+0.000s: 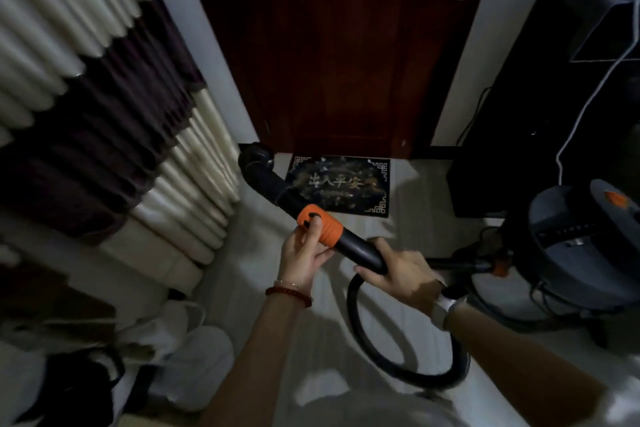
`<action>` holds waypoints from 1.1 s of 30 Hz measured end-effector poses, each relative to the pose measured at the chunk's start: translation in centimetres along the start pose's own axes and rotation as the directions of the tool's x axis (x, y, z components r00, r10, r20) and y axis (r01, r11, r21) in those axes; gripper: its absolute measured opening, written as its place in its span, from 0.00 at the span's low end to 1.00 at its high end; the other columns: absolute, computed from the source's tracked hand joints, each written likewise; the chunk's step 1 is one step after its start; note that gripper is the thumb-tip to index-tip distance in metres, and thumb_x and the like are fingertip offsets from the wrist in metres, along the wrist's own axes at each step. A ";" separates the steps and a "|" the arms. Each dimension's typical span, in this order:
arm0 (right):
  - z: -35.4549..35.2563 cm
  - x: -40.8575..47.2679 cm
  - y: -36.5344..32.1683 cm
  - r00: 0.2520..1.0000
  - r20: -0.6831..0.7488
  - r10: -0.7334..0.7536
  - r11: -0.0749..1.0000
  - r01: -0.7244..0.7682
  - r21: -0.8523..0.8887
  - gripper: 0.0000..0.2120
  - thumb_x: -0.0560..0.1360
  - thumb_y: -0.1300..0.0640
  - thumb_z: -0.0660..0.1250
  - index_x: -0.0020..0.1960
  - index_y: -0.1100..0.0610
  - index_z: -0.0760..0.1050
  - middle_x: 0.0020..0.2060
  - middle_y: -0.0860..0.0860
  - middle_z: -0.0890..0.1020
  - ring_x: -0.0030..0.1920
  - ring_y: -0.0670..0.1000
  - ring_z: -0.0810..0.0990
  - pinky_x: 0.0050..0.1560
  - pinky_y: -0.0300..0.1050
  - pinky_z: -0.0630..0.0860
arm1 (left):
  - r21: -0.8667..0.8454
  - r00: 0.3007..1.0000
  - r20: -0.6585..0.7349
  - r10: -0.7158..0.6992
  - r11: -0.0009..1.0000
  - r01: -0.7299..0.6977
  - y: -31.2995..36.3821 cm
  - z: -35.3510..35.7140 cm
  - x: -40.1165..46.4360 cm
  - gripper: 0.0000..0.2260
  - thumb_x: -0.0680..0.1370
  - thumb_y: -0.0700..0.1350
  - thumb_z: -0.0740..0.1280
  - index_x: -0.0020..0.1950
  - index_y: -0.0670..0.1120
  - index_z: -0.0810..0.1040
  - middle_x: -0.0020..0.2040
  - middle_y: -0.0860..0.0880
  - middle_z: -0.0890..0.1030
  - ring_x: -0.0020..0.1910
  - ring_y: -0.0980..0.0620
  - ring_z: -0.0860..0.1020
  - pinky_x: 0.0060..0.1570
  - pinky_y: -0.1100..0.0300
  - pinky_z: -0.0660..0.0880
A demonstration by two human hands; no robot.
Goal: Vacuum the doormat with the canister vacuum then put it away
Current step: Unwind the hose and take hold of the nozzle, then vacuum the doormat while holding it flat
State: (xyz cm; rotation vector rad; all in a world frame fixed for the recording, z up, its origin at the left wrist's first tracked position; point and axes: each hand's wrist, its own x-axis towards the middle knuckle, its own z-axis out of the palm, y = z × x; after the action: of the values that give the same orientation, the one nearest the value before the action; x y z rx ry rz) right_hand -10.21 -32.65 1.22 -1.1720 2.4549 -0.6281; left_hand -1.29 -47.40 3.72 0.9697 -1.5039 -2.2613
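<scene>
A black vacuum wand (266, 180) with an orange collar (327, 225) points toward the floor near the door. My left hand (304, 253) grips the orange collar, thumb on its slot. Behind it, my right hand (398, 270) holds the black handle. The black hose (398, 371) loops from the handle down in front of me and back to the grey canister vacuum (581, 239) on the right. A dark doormat (356, 198) with gold characters lies before the dark red door (339, 55). The nozzle end (256, 154) sits left of the mat.
A striped cream and dark curtain (114, 107) hangs on the left. White bags and dark bundles (166, 357) lie on the floor at lower left. A black cabinet (554, 97) with cables stands on the right behind the canister. The floor is pale tile.
</scene>
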 end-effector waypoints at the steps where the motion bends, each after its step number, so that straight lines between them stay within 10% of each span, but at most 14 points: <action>1: 0.5 0.3 -1.6 1.000 0.010 -0.005 1.000 0.006 -0.005 0.24 0.76 0.41 0.59 0.66 0.53 0.61 0.54 0.53 0.80 0.52 0.57 0.79 0.48 0.47 0.72 | -0.013 1.000 -0.011 0.009 1.000 -0.009 0.4 -1.5 -0.4 0.06 0.80 0.47 0.59 0.51 0.50 0.74 0.51 0.49 0.79 0.51 0.54 0.79 0.44 0.63 0.77; 11: 4.5 4.5 -7.4 0.999 -0.015 -0.043 0.996 0.044 0.077 0.30 0.71 0.36 0.54 0.66 0.55 0.63 0.52 0.54 0.80 0.49 0.55 0.80 0.43 0.42 0.67 | 0.036 0.994 -0.098 0.042 0.999 -0.038 2.5 -8.3 1.9 0.14 0.79 0.47 0.61 0.61 0.42 0.73 0.57 0.43 0.77 0.56 0.48 0.77 0.46 0.63 0.75; 15: 5.2 8.9 -7.2 0.996 -0.085 -0.017 0.997 0.023 0.069 0.29 0.72 0.36 0.57 0.64 0.55 0.65 0.53 0.53 0.80 0.49 0.57 0.80 0.42 0.45 0.69 | 0.069 0.997 -0.075 0.023 0.997 -0.018 3.2 -9.1 6.4 0.07 0.79 0.48 0.62 0.50 0.47 0.76 0.50 0.48 0.80 0.50 0.53 0.78 0.44 0.64 0.75; 26: 3.2 35.6 -0.8 0.982 -0.103 0.159 0.959 -0.129 0.254 0.22 0.73 0.43 0.65 0.60 0.55 0.68 0.44 0.53 0.81 0.42 0.55 0.80 0.40 0.49 0.75 | 0.339 0.993 -0.055 -0.107 0.933 0.120 9.5 -7.2 34.1 0.08 0.78 0.50 0.63 0.53 0.48 0.76 0.50 0.49 0.78 0.50 0.52 0.76 0.45 0.64 0.74; 33: 3.1 47.1 6.3 0.940 -0.205 0.272 0.936 -0.210 0.281 0.19 0.71 0.42 0.64 0.52 0.56 0.72 0.32 0.53 0.81 0.29 0.49 0.77 0.26 0.27 0.63 | 0.414 0.959 0.059 -0.279 0.880 0.231 10.7 -3.4 49.5 0.06 0.77 0.49 0.67 0.40 0.53 0.77 0.43 0.51 0.78 0.50 0.48 0.77 0.56 0.52 0.76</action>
State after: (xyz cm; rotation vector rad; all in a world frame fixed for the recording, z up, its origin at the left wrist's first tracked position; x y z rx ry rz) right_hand -40.90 -67.27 -10.24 -0.7130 2.5613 -1.0264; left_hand -37.43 -81.42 -6.67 1.2297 -2.0634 -2.2560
